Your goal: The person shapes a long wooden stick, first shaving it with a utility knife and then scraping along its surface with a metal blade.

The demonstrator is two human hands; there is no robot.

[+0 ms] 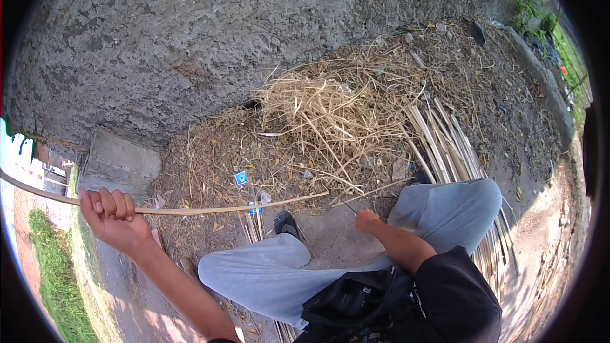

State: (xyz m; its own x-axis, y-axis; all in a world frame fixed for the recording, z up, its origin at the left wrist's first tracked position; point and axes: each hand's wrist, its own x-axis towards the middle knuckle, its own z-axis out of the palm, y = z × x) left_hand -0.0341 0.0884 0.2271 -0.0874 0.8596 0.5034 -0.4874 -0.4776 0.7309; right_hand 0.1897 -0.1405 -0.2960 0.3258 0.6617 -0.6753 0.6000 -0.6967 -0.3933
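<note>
My left hand [113,219], out at the left, is closed round a long, pale bamboo strip [210,210]. The strip runs past the hand to the left edge and narrows to a tip in front of my lap. Near my right knee, my right hand [366,221] is a fist around a thin, dark, blade-like tool [346,206]; its handle is hidden in the fingers and its exact kind is unclear. The tool points toward the strip's tip, apart from it. Beyond both hands lies a heap of curly bamboo shavings [324,111].
Split bamboo strips [454,146] lie in a bundle at the right, passing beside my right leg. A rough grey wall [254,19] rises at the far side. A concrete block [124,159] stands near my left hand. Blue packets [241,178] litter the dirt.
</note>
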